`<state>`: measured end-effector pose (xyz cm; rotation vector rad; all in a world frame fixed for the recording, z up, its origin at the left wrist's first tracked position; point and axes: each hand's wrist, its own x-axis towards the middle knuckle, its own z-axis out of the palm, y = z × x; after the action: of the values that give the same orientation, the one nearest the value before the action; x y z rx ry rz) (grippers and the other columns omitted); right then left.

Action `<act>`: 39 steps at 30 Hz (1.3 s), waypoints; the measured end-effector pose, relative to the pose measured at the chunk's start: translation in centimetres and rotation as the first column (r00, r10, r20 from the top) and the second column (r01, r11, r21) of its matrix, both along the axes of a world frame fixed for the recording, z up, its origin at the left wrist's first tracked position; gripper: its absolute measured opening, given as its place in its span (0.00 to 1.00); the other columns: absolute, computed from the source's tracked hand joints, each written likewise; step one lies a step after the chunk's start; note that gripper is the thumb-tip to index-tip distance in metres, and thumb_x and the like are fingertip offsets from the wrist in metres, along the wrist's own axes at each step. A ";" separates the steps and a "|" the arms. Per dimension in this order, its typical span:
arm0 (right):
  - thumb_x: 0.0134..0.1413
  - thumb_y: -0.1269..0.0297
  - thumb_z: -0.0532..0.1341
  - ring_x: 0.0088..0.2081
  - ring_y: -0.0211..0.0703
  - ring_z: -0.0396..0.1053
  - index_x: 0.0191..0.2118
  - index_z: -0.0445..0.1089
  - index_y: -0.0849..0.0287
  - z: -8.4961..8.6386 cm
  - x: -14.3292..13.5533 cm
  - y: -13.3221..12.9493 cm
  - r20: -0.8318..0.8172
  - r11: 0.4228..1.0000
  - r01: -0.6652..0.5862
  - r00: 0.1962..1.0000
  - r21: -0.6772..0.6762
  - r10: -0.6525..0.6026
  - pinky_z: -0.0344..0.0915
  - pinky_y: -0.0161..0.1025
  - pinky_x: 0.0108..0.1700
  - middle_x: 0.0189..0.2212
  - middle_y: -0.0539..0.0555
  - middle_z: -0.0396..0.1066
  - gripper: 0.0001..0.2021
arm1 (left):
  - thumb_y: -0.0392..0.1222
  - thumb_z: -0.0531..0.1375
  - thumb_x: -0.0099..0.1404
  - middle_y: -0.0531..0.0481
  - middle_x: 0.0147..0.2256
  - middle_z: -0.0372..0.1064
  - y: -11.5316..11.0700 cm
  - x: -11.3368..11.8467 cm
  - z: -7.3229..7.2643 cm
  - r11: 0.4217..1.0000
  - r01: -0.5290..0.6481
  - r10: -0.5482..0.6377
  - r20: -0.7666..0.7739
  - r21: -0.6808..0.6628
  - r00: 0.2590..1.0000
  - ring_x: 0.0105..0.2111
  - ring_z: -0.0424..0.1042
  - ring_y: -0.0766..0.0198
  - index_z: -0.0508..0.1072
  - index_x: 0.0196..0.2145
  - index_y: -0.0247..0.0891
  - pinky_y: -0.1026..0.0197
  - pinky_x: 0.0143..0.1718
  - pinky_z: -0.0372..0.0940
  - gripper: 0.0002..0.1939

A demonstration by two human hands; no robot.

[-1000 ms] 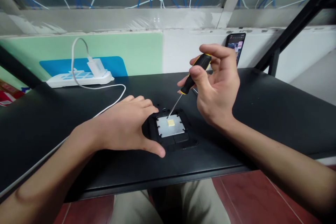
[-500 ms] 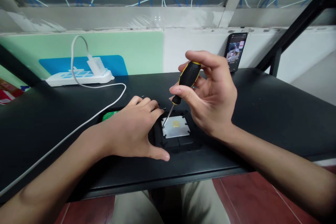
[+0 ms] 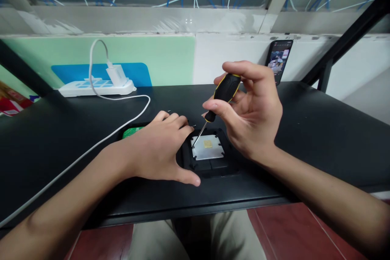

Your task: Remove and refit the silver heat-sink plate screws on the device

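Note:
In my right hand (image 3: 258, 109) is a black and yellow screwdriver (image 3: 226, 89), held tilted with the fingers closed round its handle. Its tip meets the left edge of a silver metal plate (image 3: 202, 152). The plate bears a small yellowish square (image 3: 207, 144) and lies in a black plastic housing (image 3: 217, 165). My left hand (image 3: 155, 150) rests palm down over the housing's left side, fingers forward and thumb stretched out toward me. Partly hidden behind that hand is a green circuit board (image 3: 130, 132). Whatever lies beneath the left palm cannot be seen.
A white power strip (image 3: 71, 89) with a plugged-in charger (image 3: 117, 75) stands at the back left. Its white cable (image 3: 105, 141) crosses the black table (image 3: 319, 138). A phone (image 3: 278, 63) leans against the wall. Small screws (image 3: 194, 126) lie beyond my left fingers.
The whole view has shifted slightly, so things appear a little further right. Both hands, the screwdriver and the plate keep nearly the same places relative to one another.

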<state>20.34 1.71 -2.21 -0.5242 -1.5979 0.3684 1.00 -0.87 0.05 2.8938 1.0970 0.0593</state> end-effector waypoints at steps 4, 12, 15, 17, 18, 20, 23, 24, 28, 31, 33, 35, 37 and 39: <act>0.53 0.64 0.71 0.43 0.44 0.75 0.52 0.68 0.41 0.1 0.0 -0.1 -0.016 1.000 -0.028 0.999 0.006 0.028 0.80 0.39 0.31 0.52 0.50 0.68 0.22 | 0.72 0.64 0.56 0.37 0.51 0.68 0.0 -0.1 -0.1 1.000 0.000 0.000 -0.019 0.010 1.000 0.51 0.66 0.41 0.72 0.52 0.35 0.44 0.53 0.56 0.40; 0.54 0.58 0.70 0.44 0.47 0.74 0.54 0.67 0.38 -0.1 0.1 0.0 0.028 1.000 0.024 0.999 0.016 -0.025 0.80 0.40 0.32 0.54 0.50 0.68 0.22 | 0.72 0.64 0.55 0.39 0.51 0.68 0.0 -0.2 -0.2 1.000 -0.004 0.004 0.001 -0.003 1.000 0.50 0.66 0.42 0.71 0.54 0.37 0.43 0.54 0.56 0.41; 0.53 0.57 0.70 0.46 0.48 0.73 0.53 0.67 0.38 -0.1 0.1 0.0 0.022 0.999 0.039 0.999 0.030 -0.039 0.80 0.41 0.34 0.53 0.50 0.69 0.22 | 0.71 0.65 0.55 0.39 0.52 0.68 0.0 -0.3 -0.2 1.000 -0.003 0.004 0.018 -0.010 1.000 0.50 0.66 0.41 0.71 0.54 0.38 0.44 0.53 0.57 0.41; 0.53 0.57 0.70 0.46 0.48 0.73 0.53 0.68 0.38 -0.2 0.1 0.1 0.015 0.998 0.039 0.999 0.040 -0.040 0.80 0.42 0.34 0.52 0.50 0.69 0.22 | 0.71 0.65 0.55 0.39 0.52 0.68 0.1 -0.4 -0.2 1.000 -0.004 0.004 0.022 -0.009 1.000 0.51 0.66 0.41 0.71 0.54 0.38 0.44 0.53 0.57 0.40; 0.53 0.56 0.70 0.45 0.48 0.73 0.53 0.68 0.39 -0.2 0.1 0.1 0.018 0.998 0.042 0.999 0.038 -0.043 0.80 0.42 0.34 0.52 0.51 0.69 0.22 | 0.71 0.65 0.55 0.39 0.52 0.68 0.1 -0.4 -0.3 1.000 -0.004 0.004 0.024 -0.009 1.000 0.51 0.66 0.41 0.71 0.54 0.38 0.44 0.53 0.57 0.40; 0.53 0.57 0.70 0.46 0.48 0.74 0.53 0.68 0.39 -0.1 0.1 0.0 0.027 0.998 0.058 0.998 0.024 -0.059 0.81 0.42 0.34 0.53 0.51 0.69 0.22 | 0.71 0.65 0.55 0.39 0.53 0.67 0.1 -0.5 -0.3 1.000 -0.003 0.004 0.031 -0.011 1.000 0.52 0.66 0.41 0.71 0.54 0.39 0.44 0.53 0.57 0.39; 0.54 0.59 0.70 0.49 0.50 0.74 0.54 0.67 0.39 0.0 0.1 -0.2 0.041 0.999 0.044 0.998 0.004 -0.044 0.81 0.42 0.34 0.53 0.51 0.69 0.22 | 0.71 0.65 0.55 0.39 0.54 0.67 0.1 -0.5 -0.4 1.000 0.002 -0.001 0.041 -0.016 0.999 0.52 0.65 0.40 0.71 0.54 0.39 0.44 0.53 0.57 0.39; 0.55 0.59 0.69 0.50 0.50 0.74 0.54 0.67 0.40 0.1 0.0 -0.3 0.042 1.000 0.022 0.999 0.000 -0.022 0.82 0.43 0.36 0.53 0.51 0.70 0.22 | 0.71 0.65 0.55 0.39 0.54 0.67 0.1 -0.5 -0.4 1.000 0.001 0.000 0.039 -0.017 0.999 0.53 0.66 0.40 0.71 0.53 0.39 0.44 0.53 0.57 0.39; 0.63 0.59 0.62 0.49 0.46 0.76 0.56 0.65 0.39 0.4 -0.4 -0.8 0.059 0.994 -0.101 0.993 -0.042 0.104 0.83 0.43 0.41 0.53 0.48 0.71 0.17 | 0.71 0.65 0.56 0.37 0.52 0.67 0.0 -0.2 -0.4 1.000 -0.010 0.010 0.011 -0.022 1.000 0.55 0.64 0.37 0.71 0.50 0.36 0.42 0.55 0.56 0.37; 0.64 0.54 0.59 0.47 0.47 0.77 0.56 0.64 0.40 0.5 -0.8 -1.2 0.079 0.992 -0.078 0.993 -0.095 0.086 0.83 0.43 0.40 0.55 0.49 0.71 0.16 | 0.69 0.65 0.56 0.37 0.50 0.68 -0.1 0.0 -0.3 0.999 -0.009 0.010 0.031 -0.033 0.999 0.57 0.62 0.35 0.70 0.51 0.37 0.40 0.56 0.55 0.37; 0.64 0.53 0.58 0.48 0.48 0.77 0.57 0.64 0.40 0.4 -0.8 -1.4 0.081 0.995 -0.040 0.996 -0.095 0.047 0.83 0.43 0.39 0.55 0.50 0.70 0.16 | 0.68 0.66 0.56 0.38 0.51 0.68 -0.1 0.0 -0.4 0.999 -0.007 0.009 0.059 -0.037 0.998 0.57 0.62 0.36 0.70 0.53 0.39 0.40 0.57 0.55 0.37; 0.63 0.54 0.60 0.48 0.49 0.76 0.56 0.64 0.39 0.4 -0.7 -1.4 0.091 0.997 -0.018 0.996 -0.077 0.025 0.83 0.43 0.38 0.55 0.50 0.70 0.17 | 0.67 0.66 0.55 0.39 0.52 0.68 -0.1 0.0 -0.4 0.999 -0.002 0.005 0.074 -0.042 0.997 0.57 0.62 0.36 0.69 0.54 0.41 0.40 0.57 0.55 0.37; 0.61 0.54 0.63 0.47 0.49 0.76 0.55 0.66 0.39 0.4 -0.5 -1.4 0.102 0.999 0.019 0.995 -0.047 -0.014 0.82 0.43 0.37 0.53 0.51 0.69 0.18 | 0.67 0.66 0.55 0.39 0.52 0.68 -0.1 -0.1 -0.5 0.999 0.002 0.001 0.080 -0.043 0.997 0.57 0.62 0.36 0.69 0.55 0.42 0.40 0.58 0.55 0.37; 0.57 0.55 0.66 0.46 0.50 0.75 0.53 0.69 0.40 0.5 -0.3 -1.4 0.094 0.998 0.068 0.993 -0.009 -0.067 0.82 0.44 0.38 0.52 0.51 0.69 0.18 | 0.67 0.67 0.55 0.39 0.51 0.69 -0.1 -0.1 -0.5 0.999 0.007 -0.004 0.085 -0.041 0.996 0.57 0.63 0.36 0.69 0.55 0.42 0.40 0.58 0.54 0.37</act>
<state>20.05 0.31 -1.67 -0.6113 -1.6648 0.3065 0.92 -0.94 -0.48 2.8290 1.0630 0.1564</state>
